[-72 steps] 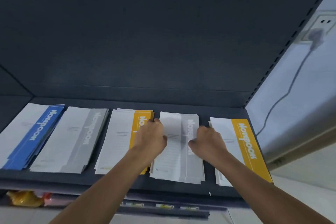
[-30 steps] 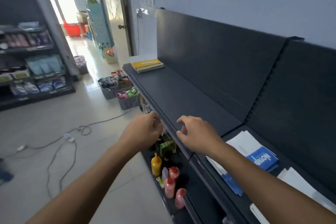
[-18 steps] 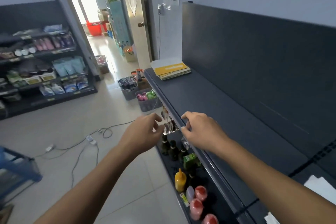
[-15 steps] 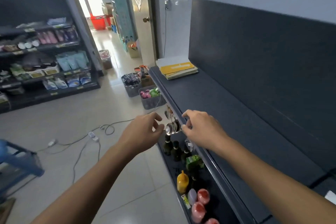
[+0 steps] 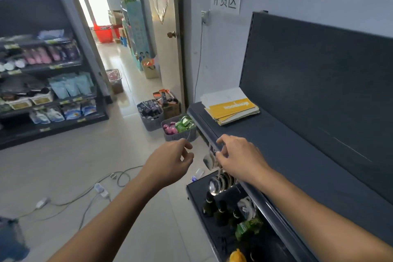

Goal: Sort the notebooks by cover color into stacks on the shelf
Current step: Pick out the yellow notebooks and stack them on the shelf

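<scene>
Over at the far end of the shelf [image 5: 297,166] sits the notebook stack [image 5: 231,108], yellow cover on top, well apart from me. Left hand [image 5: 170,161] is loosely curled with nothing in it, out over the floor. Right hand [image 5: 240,159] is relaxed and empty too, fingers right at the shelf's front lip. So no sorting going on this second. I'd guess that pile is what's left to split by color; no other stacks in view.

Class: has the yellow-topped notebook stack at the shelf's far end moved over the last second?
No. The yellow-topped notebook stack still lies at the far end of the shelf, beside the back panel; only the view came nearer.
</scene>
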`<action>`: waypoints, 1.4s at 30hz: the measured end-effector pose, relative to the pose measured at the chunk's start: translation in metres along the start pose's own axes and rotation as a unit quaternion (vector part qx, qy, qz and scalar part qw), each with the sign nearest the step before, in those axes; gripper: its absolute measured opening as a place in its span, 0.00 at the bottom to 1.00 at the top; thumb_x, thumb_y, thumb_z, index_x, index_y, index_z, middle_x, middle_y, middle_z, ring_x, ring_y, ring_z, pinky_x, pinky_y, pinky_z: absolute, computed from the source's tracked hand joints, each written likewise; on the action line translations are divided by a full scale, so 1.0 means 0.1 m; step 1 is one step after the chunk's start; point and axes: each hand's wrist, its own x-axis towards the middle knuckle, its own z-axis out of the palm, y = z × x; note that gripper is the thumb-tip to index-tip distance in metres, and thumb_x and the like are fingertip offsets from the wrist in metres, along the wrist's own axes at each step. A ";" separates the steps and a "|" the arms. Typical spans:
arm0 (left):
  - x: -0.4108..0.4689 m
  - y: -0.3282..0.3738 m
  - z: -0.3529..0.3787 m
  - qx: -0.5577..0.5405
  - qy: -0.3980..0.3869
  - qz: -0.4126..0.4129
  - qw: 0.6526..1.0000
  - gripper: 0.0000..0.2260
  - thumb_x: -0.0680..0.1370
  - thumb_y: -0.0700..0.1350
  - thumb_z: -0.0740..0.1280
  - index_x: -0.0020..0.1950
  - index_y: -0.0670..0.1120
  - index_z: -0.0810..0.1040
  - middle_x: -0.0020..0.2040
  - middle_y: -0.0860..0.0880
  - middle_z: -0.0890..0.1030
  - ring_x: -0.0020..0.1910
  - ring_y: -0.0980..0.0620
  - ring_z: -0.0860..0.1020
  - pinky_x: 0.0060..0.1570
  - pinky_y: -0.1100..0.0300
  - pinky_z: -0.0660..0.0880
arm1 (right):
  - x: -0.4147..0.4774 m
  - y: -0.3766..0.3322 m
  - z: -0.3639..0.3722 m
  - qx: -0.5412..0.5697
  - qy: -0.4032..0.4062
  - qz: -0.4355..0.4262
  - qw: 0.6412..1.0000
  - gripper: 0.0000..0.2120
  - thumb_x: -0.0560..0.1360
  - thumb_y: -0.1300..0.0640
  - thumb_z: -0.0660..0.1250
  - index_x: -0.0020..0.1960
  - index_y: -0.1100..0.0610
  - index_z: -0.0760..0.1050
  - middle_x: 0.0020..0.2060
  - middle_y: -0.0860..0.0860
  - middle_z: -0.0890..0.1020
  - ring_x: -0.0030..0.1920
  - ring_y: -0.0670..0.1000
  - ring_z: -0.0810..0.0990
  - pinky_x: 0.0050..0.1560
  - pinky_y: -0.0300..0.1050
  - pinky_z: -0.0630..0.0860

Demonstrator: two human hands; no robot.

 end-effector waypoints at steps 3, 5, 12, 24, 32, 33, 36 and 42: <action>0.36 -0.25 -0.11 -0.003 0.000 0.020 1.000 0.12 0.81 0.53 0.62 0.61 0.51 0.79 0.48 0.58 0.82 0.43 0.58 0.77 0.44 0.61 0.73 | 0.36 -0.07 0.05 0.000 0.015 0.019 1.000 0.14 0.79 0.48 0.64 0.63 0.48 0.74 0.50 0.44 0.81 0.49 0.50 0.81 0.51 0.53 0.79; 0.59 -0.37 -0.15 -0.011 -0.009 0.034 0.999 0.12 0.81 0.52 0.62 0.61 0.51 0.79 0.49 0.58 0.82 0.43 0.57 0.78 0.44 0.60 0.73 | 0.58 -0.07 0.07 0.003 0.025 0.037 0.999 0.12 0.79 0.48 0.64 0.61 0.48 0.74 0.47 0.43 0.81 0.48 0.50 0.81 0.50 0.52 0.79; 1.53 -0.56 -0.14 -0.026 -0.036 0.092 0.995 0.13 0.82 0.51 0.62 0.63 0.49 0.77 0.52 0.54 0.83 0.47 0.57 0.79 0.49 0.60 0.76 | 1.33 0.13 0.17 0.016 0.034 0.074 0.997 0.16 0.80 0.48 0.63 0.66 0.49 0.73 0.50 0.43 0.80 0.49 0.49 0.80 0.49 0.49 0.77; 3.51 -0.40 0.02 -0.010 -0.089 0.192 0.977 0.13 0.81 0.53 0.61 0.64 0.53 0.76 0.51 0.58 0.82 0.44 0.59 0.81 0.51 0.53 0.79 | 2.71 0.90 0.02 0.040 0.091 0.171 0.980 0.18 0.80 0.48 0.61 0.68 0.48 0.73 0.53 0.43 0.80 0.55 0.49 0.78 0.50 0.48 0.74; 4.35 -0.13 0.40 -0.004 -0.145 0.280 0.949 0.12 0.82 0.52 0.60 0.64 0.53 0.76 0.53 0.57 0.82 0.45 0.57 0.81 0.50 0.56 0.78 | 2.85 1.29 -0.11 0.043 0.126 0.264 0.955 0.16 0.78 0.49 0.62 0.65 0.50 0.74 0.48 0.42 0.78 0.46 0.48 0.76 0.43 0.45 0.72; 4.44 -0.11 0.44 -0.003 -0.151 0.291 0.945 0.12 0.82 0.52 0.60 0.64 0.53 0.76 0.53 0.57 0.82 0.45 0.56 0.81 0.51 0.55 0.78 | 2.85 1.32 -0.13 0.043 0.128 0.280 0.951 0.15 0.78 0.49 0.62 0.64 0.49 0.74 0.49 0.43 0.79 0.47 0.49 0.78 0.43 0.46 0.73; 4.66 -0.05 0.58 -0.009 -0.165 0.318 0.933 0.12 0.82 0.52 0.60 0.64 0.54 0.76 0.54 0.57 0.82 0.46 0.55 0.80 0.51 0.55 0.78 | 2.84 1.34 -0.14 0.034 0.125 0.325 0.937 0.11 0.78 0.48 0.63 0.60 0.48 0.74 0.48 0.44 0.80 0.49 0.49 0.79 0.45 0.48 0.77; 4.99 -0.01 0.80 -0.043 -0.190 0.378 0.905 0.12 0.81 0.51 0.63 0.63 0.52 0.78 0.52 0.55 0.82 0.44 0.54 0.79 0.46 0.59 0.75 | 2.87 1.15 -0.06 0.046 0.150 0.428 0.890 0.13 0.79 0.49 0.64 0.62 0.50 0.75 0.47 0.45 0.81 0.47 0.49 0.80 0.47 0.52 0.80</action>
